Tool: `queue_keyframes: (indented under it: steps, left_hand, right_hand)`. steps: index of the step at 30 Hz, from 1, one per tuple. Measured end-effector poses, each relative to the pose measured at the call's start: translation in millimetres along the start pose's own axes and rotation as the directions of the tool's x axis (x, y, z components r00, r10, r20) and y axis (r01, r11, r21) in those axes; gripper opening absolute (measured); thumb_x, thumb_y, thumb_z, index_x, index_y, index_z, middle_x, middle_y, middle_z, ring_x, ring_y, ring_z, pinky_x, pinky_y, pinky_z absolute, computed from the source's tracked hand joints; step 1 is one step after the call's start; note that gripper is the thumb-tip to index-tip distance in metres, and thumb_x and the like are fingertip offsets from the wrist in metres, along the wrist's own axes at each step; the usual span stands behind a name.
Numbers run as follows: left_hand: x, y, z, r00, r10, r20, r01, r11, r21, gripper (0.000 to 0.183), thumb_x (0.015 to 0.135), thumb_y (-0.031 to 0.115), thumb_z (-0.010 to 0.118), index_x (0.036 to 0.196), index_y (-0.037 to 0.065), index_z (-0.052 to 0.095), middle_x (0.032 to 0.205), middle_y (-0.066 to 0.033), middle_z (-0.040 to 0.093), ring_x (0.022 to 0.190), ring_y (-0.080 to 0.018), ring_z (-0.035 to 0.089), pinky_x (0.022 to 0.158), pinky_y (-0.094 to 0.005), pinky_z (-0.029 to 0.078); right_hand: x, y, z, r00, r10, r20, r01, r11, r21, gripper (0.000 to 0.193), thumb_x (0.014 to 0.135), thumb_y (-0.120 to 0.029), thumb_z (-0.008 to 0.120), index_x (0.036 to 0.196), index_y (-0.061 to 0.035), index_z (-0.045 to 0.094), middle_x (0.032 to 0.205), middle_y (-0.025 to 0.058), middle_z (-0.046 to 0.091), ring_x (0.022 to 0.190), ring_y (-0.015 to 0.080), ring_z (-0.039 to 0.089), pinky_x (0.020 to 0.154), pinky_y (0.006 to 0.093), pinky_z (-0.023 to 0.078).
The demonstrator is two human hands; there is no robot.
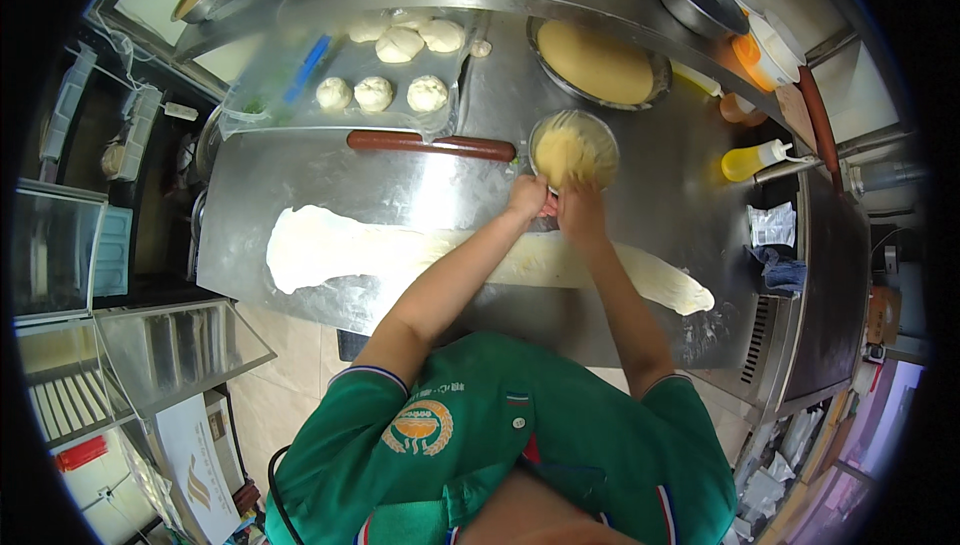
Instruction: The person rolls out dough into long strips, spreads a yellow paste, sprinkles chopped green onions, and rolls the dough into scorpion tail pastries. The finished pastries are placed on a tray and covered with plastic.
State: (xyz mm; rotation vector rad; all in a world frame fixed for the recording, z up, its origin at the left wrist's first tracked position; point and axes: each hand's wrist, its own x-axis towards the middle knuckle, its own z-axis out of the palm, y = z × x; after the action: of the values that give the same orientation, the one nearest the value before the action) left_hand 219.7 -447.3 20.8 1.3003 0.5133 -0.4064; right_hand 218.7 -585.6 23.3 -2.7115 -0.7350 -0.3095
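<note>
A round metal bowl (612,140) holding a pale yellow mixture stands on the steel worktop, past a long rolled-out sheet of dough (330,245). My left hand (530,197) is closed at the bowl's near left rim. Over the near side of the same bowl is my right hand (580,203), its fingers down at the yellow mixture, which looks smeared by motion. What those fingers do cannot be made out. Both forearms cross above the dough sheet, which runs from left to right and narrows at its right end.
Beyond lies a reddish-brown rolling pin (430,146), below a plastic-covered tray (290,117) with several dough balls (373,95). A wide pan (537,45) of yellow mixture stands at the back. To the right are a yellow squeeze bottle (750,161) and a dark blue cloth (780,271).
</note>
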Motion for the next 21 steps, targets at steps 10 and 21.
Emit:
queue_keyframes:
  steps: [10, 21]
  left_hand:
    - [-11, 18, 5, 0.965, -0.138, 0.222, 0.117, 0.988, 0.105, 0.061, 0.103, 0.053, 0.029, 0.090, 0.004, 0.063, 0.085, -0.0112, 0.070, 0.072, -0.0193, 0.069, 0.063, -0.0320, 0.054]
    - [-161, -86, -297, 0.793, 0.601, -0.093, 0.105, 0.016, 0.994, 0.075, 0.097, 0.043, 0.049, 0.151, -0.002, 0.022, 0.158, -0.0214, 0.020, 0.147, -0.0357, 0.018, 0.117, -0.0492, 0.015]
  right_hand:
    - [-109, -43, -46, 0.985, 0.120, -0.121, -0.109, 0.990, 0.093, 0.057, 0.093, -0.021, 0.054, 0.141, 0.0037, 0.037, 0.149, 0.0246, 0.034, 0.138, 0.0392, 0.032, 0.114, 0.0482, 0.027]
    - [-181, -24, 3, 0.856, 0.499, -0.139, -0.505, 0.863, -0.013, 0.087, 0.085, -0.040, 0.066, 0.146, 0.0065, 0.026, 0.153, 0.0270, 0.025, 0.143, 0.0387, 0.024, 0.117, 0.0483, 0.021]
